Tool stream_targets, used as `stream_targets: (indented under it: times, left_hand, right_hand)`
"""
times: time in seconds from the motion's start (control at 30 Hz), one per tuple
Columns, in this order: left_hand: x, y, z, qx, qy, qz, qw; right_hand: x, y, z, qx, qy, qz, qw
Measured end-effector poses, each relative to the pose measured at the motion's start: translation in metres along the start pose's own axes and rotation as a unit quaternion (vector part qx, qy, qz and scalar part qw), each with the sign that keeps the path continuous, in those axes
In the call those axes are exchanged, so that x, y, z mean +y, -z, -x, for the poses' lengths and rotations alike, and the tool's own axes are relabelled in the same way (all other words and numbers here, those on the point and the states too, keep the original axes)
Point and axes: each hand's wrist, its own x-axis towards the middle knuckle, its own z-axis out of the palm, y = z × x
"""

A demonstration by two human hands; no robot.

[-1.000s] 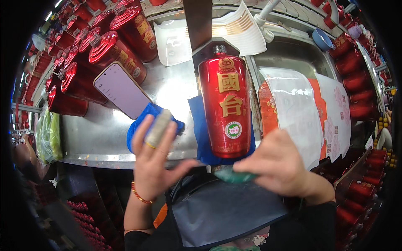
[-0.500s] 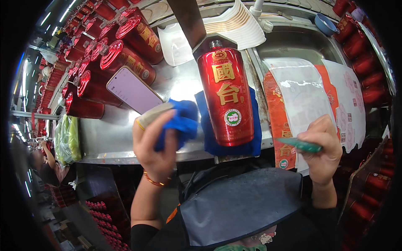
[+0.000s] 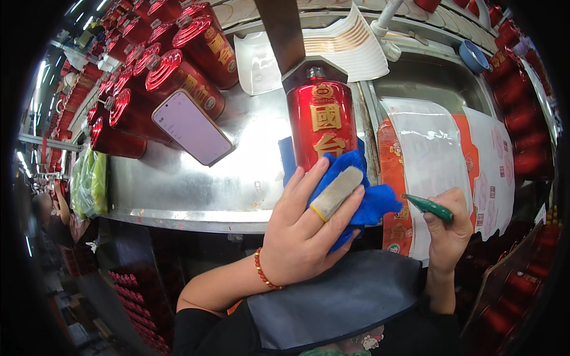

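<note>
A red bottle (image 3: 321, 121) with gold characters stands on the steel counter (image 3: 178, 184), under a dark metal head. My left hand (image 3: 309, 228) holds a blue cloth (image 3: 362, 196) against the lower front of the bottle; one finger wears a beige wrap. My right hand (image 3: 446, 228) is off to the right and grips a small green tool (image 3: 428, 206), next to a sheet of orange-edged labels (image 3: 424, 172). A second sheet of labels (image 3: 496, 172) lies further right.
A phone (image 3: 191, 126) leans against rows of red bottles (image 3: 160, 77) at the left. A white plastic tub (image 3: 256, 62) and stacked white sheets (image 3: 350, 47) sit behind. More red bottles (image 3: 525, 107) line the right. A dark apron (image 3: 338, 302) covers my lap.
My left hand has carried the blue cloth from the left onto the front of the bottle. My right hand with the green tool stays at the right, by the label sheet.
</note>
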Motion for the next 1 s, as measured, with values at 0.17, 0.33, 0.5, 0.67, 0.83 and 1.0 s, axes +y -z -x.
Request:
stream_targets:
  times: [0.17, 0.33, 0.5, 0.67, 0.83, 1.0]
  left_hand:
    - [-0.034, 0.004, -0.054, 0.086, -0.009, 0.006, 0.996]
    - [-0.045, -0.006, -0.067, 0.108, -0.121, 0.048, 0.986]
    - [-0.026, -0.018, -0.001, 0.107, -0.204, 0.145, 0.962]
    - [-0.042, 0.02, 0.047, 0.109, -0.06, 0.082, 0.989]
    - [-0.084, 0.029, 0.05, 0.132, 0.11, -0.135, 0.976]
    - [-0.06, -0.017, 0.033, 0.043, 0.065, 0.099, 0.992]
  right_hand:
    - [-0.003, 0.0, -0.004, 0.006, -0.001, -0.004, 1.0]
    - [-0.004, 0.001, 0.001, 0.002, 0.004, -0.001, 1.0]
    - [-0.005, -0.005, 0.002, -0.004, -0.004, -0.011, 1.0]
    - [-0.009, -0.006, -0.01, -0.048, 0.003, -0.11, 0.993]
    - [-0.034, -0.026, -0.034, -0.135, -0.037, -0.031, 0.99]
    - [-0.053, -0.058, -0.067, -0.169, 0.193, 0.217, 0.942]
